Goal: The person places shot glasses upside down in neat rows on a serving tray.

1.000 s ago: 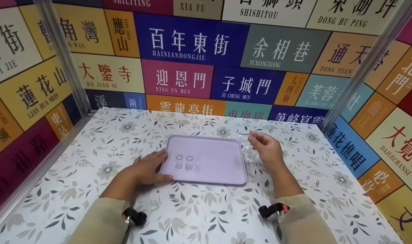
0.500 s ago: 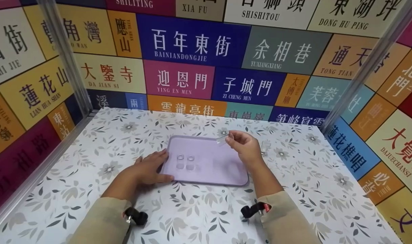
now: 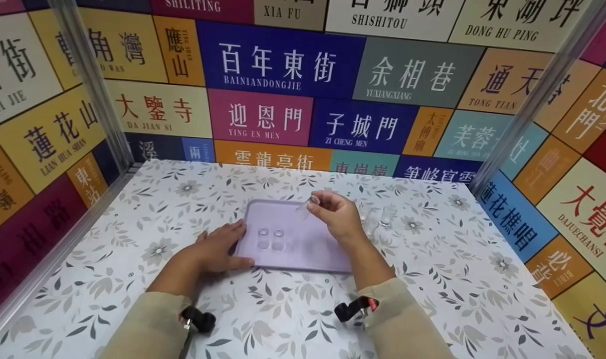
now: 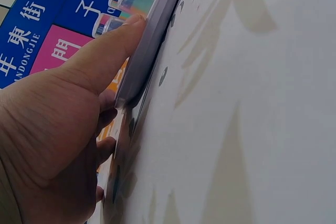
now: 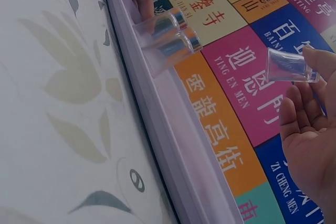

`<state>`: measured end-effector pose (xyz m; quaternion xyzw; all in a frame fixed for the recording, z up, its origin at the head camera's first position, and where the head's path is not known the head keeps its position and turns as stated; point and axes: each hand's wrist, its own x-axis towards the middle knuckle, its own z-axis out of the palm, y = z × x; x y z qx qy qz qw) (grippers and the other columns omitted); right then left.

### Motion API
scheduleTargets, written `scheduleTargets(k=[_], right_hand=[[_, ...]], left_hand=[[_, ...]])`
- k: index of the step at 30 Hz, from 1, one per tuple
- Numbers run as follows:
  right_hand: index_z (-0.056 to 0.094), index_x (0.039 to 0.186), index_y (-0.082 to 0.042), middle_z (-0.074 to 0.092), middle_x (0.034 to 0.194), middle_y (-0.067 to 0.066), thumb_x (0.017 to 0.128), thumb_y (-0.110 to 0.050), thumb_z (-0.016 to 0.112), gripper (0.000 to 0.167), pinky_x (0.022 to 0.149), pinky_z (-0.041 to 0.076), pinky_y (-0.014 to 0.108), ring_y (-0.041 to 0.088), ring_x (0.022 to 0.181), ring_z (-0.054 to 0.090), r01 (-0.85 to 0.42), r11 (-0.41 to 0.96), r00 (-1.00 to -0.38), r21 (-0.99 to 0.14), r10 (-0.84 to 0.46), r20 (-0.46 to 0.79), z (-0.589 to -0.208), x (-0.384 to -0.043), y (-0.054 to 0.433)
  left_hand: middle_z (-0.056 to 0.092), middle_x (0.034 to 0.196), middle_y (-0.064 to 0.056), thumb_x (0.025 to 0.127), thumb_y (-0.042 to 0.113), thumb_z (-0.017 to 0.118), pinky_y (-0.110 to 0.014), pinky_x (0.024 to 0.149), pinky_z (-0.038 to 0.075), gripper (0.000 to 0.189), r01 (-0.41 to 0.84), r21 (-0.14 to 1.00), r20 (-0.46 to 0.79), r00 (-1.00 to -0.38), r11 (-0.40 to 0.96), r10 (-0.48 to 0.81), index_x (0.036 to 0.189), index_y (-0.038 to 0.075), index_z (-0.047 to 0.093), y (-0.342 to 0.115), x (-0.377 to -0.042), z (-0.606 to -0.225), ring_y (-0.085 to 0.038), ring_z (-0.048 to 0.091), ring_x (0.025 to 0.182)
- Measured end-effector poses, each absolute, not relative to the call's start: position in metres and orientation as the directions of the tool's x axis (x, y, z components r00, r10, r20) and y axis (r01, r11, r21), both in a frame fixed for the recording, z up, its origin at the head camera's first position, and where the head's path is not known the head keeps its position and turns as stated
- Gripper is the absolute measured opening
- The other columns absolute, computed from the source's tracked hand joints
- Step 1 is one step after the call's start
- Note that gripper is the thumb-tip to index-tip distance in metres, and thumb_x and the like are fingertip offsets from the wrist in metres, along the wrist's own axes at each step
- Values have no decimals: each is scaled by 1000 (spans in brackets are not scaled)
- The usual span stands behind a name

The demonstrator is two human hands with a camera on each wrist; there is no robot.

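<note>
A lilac tray (image 3: 303, 262) lies on the table. On its left half stand two small clear shot glasses (image 3: 278, 242) side by side, thick bases up. My left hand (image 3: 215, 249) rests at the tray's left end, thumb over the rim and fingers stretched along the side. Above the tray's far part, my right hand (image 3: 338, 217) pinches another shot glass (image 5: 286, 65) by its thick base between thumb and fingertips. That glass hangs mouth downward, apart from the two on the tray.
More clear glasses (image 3: 387, 217) stand to the right of the tray, partly behind the right forearm. The table (image 3: 158, 209) has a leaf-patterned cover. Walls (image 3: 283, 60) with colourful sign panels enclose its back and sides.
My right hand has come left from beside the tray's right edge to over the tray, bringing the shot glass with it. The left hand and the two glasses on the tray have stayed put.
</note>
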<state>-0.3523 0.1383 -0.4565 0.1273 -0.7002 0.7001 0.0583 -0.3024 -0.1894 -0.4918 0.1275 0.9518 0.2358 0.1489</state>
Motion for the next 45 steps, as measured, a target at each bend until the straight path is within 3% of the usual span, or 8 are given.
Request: scheduleTargets(k=[9,16,25,30,37,45], right_hand=[[76,127,0,79,106,0,89,-6,87,40,84,61,19,12,99,70,-166,107,-966,-980,-219,140,-469,-349,135],[79,123,-4,81,113,11,86,-6,87,38,81,59,19,11,96,69,-139,214,-961,-967,-265,79,-482,-352,133],[77,125,-2,80,111,6,86,-5,86,40,81,60,20,12,99,69,-121,308,-930,-944,-367,-1,-496,-350,128],[79,122,-6,80,114,8,86,-5,86,37,86,59,20,12,101,70,-133,333,-923,-933,-386,-6,-497,-349,127],[75,128,-3,78,120,14,86,-6,87,44,90,58,21,15,104,69,-136,307,-915,-942,-404,1,-498,-349,125],[70,137,-5,73,130,15,89,-19,86,52,84,64,31,19,108,69,-142,334,-911,-932,-412,-9,-483,-348,140]], left_hand=[[10,183,6,85,75,75,-72,133,-5,115,165,500,-228,-922,850,313,173,27,20,-191,-303,-495,-33,7,171],[10,183,6,85,77,73,-71,133,-5,115,175,497,-220,-922,850,319,173,28,18,-191,-304,-496,-33,7,170],[11,183,4,86,76,72,-73,133,-4,114,180,475,-225,-921,861,317,173,25,18,-191,-305,-496,-34,8,170],[11,183,4,87,77,72,-73,133,-3,114,182,472,-223,-922,862,317,173,25,18,-192,-306,-497,-34,9,170],[11,183,3,87,77,72,-74,132,-3,114,183,473,-222,-922,862,318,173,25,18,-194,-305,-496,-36,8,170],[9,183,4,86,76,73,-72,133,-4,115,172,482,-232,-921,859,314,173,27,17,-191,-304,-494,-34,7,170]])
